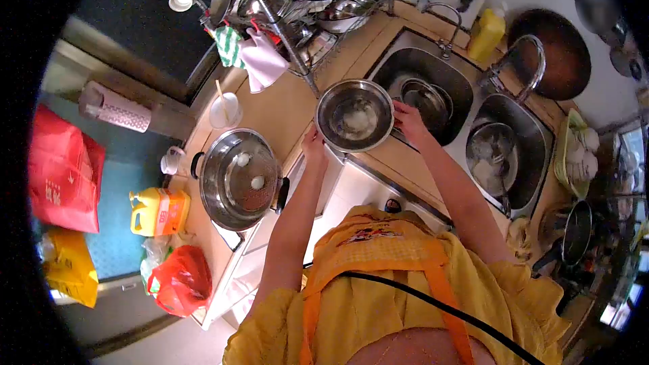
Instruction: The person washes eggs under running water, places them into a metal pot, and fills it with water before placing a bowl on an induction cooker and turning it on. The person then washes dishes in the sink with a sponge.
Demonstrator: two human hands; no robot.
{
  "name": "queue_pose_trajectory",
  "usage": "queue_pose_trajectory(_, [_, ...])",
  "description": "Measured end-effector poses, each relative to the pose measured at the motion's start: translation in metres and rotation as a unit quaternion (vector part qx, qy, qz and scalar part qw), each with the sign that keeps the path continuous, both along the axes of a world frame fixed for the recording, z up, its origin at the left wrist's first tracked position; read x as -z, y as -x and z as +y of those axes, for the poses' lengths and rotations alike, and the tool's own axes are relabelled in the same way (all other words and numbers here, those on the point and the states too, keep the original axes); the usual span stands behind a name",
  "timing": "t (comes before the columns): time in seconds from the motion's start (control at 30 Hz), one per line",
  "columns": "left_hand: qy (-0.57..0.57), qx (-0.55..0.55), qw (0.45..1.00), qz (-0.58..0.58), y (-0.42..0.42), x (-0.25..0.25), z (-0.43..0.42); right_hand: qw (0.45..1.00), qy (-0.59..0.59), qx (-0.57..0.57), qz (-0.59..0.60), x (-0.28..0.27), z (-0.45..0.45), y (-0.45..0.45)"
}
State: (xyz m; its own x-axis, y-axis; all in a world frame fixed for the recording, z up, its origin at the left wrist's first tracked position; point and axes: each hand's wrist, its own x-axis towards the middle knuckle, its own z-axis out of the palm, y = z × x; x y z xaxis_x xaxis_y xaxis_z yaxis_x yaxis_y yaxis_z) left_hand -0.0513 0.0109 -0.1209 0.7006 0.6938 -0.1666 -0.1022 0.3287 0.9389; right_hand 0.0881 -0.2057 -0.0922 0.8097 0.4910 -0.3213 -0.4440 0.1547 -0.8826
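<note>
We stand at a tan countertop (270, 107); from mid-view, its double-basin sink (394, 66) lies between 2 and 3 o'clock. Our two-handled stainless-steel pot (218, 184) sits at 9 o'clock. At 1 o'clock we hold a metal mixing bowl (331, 117), our right hand (410, 120) grasping its 3 o'clock rim, our left hand (316, 146) its 8 o'clock side. Inside is a pale mass (360, 122) we cannot identify; the pot holds small white pieces (257, 182)

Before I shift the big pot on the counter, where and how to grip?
Likely left hand on the left black handle, right hand on the right black handle, from opposite sides. They jut out across from each other on the wide pot, which stands open with white pieces inside, favouring a level hold.
</note>
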Motion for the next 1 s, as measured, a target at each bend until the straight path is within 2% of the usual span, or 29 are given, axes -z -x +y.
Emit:
queue_pose_trajectory(0.1, [0.009, 0.052, 0.998, -0.035, 0.001, -0.004, 0.001, 0.999, -0.027, 0.023, 0.039, -0.008, -0.010, 0.010])
queue_pose_trajectory(0.2, [-0.046, 0.088, 0.994, -0.047, 0.011, -0.043, -0.015, 0.997, -0.057, 0.051, 0.003, -0.037, -0.029, 0.033])
queue_pose_trajectory(0.37, [0.081, 0.142, 0.987, 0.000, 0.022, -0.084, -0.047, 0.987, -0.049, 0.148, -0.034, -0.088, -0.078, 0.092])
queue_pose_trajectory(0.43, [0.077, 0.226, 0.971, -0.018, 0.026, -0.099, -0.061, 0.982, -0.047, 0.174, -0.050, -0.098, -0.104, 0.116])
queue_pose_trajectory(0.53, [0.072, 0.286, 0.955, -0.014, 0.026, -0.124, -0.092, 0.972, -0.058, 0.220, -0.064, -0.102, -0.145, 0.150])
queue_pose_trajectory(0.63, [0.095, 0.394, 0.913, -0.041, 0.023, -0.147, -0.138, 0.939, -0.059, 0.332, -0.063, -0.136, -0.179, 0.199])
queue_pose_trajectory(0.8, [0.110, 0.515, 0.849, -0.039, 0.031, -0.195, -0.222, 0.860, -0.039, 0.505, -0.062, -0.173, -0.242, 0.274])
queue_pose_trajectory(0.9, [0.109, 0.596, 0.793, -0.062, 0.036, -0.213, -0.279, 0.822, -0.060, 0.556, -0.109, -0.193, -0.286, 0.316])
queue_pose_trajectory(1.0, [0.118, 0.649, 0.749, -0.060, 0.049, -0.231, -0.345, 0.785, -0.030, 0.608, -0.119, -0.211, -0.334, 0.356])
